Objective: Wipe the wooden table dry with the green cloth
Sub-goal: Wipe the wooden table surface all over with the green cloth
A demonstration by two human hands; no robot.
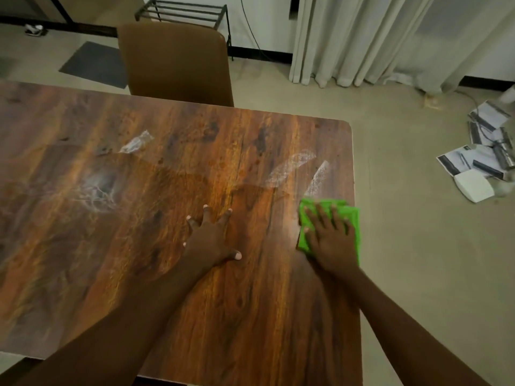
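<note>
Early on — right hand (331, 240) flat on green cloth (352, 215) at wooden table (139, 274) edge, left hand (210, 238) splayed, empty — wet streaks (289, 169) left.

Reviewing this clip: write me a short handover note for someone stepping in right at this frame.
Right hand: flat, fingers spread, pressing the green cloth onto the wooden table near its right edge.
Left hand: open, palm down on bare wood, bracing, holding nothing.
Done: cannot tell how much has been wiped.
Left: shiny wet streaks just beyond the cloth, another further left, and a whitish smeared patch on the left side. Work from the cloth outward and leftward.
</note>
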